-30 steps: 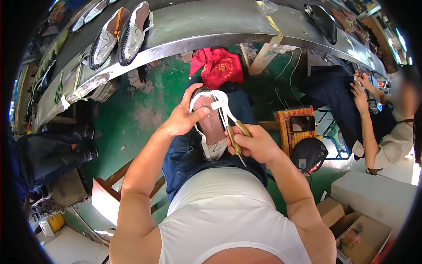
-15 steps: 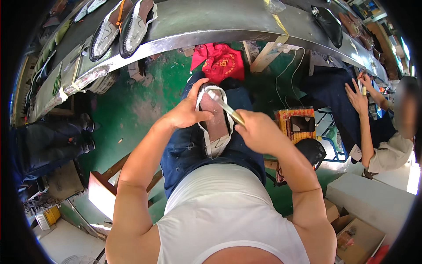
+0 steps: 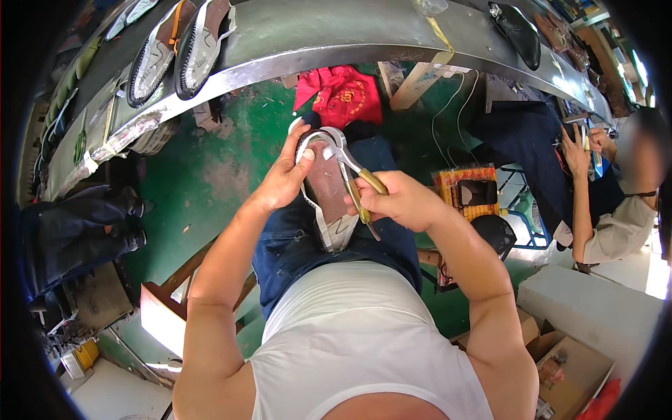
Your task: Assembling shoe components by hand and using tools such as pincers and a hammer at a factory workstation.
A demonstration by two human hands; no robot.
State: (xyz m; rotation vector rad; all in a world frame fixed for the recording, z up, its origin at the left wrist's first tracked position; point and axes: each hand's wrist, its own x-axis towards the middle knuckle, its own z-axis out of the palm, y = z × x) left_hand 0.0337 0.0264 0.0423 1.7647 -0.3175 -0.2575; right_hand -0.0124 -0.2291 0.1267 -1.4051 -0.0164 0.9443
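Observation:
An unfinished shoe (image 3: 327,189) rests sole up on my lap, toe away from me, with a brown insole and a pale upper edge standing up around it. My left hand (image 3: 285,175) is closed round the toe's left side, thumb pressed on the insole. In my right hand (image 3: 399,201) are lasting pincers (image 3: 366,180) with yellowish handles spread apart. Their metal head meets the upper's edge at the toe's right side; whether the jaws bite it, I cannot tell. My right fingertips lie partly hidden behind the handles.
A metal-edged bench (image 3: 315,52) runs across the far side, carrying two unfinished shoes (image 3: 199,52) and a black shoe (image 3: 516,35). Red cloth (image 3: 343,94) lies beneath it on the green floor. At right a co-worker (image 3: 609,189) sits close; a cardboard box (image 3: 574,374) stands lower right.
The pincers have turned from flat over the insole to the toe's right edge, and their handles now show spread. My left thumb has moved up toward the toe.

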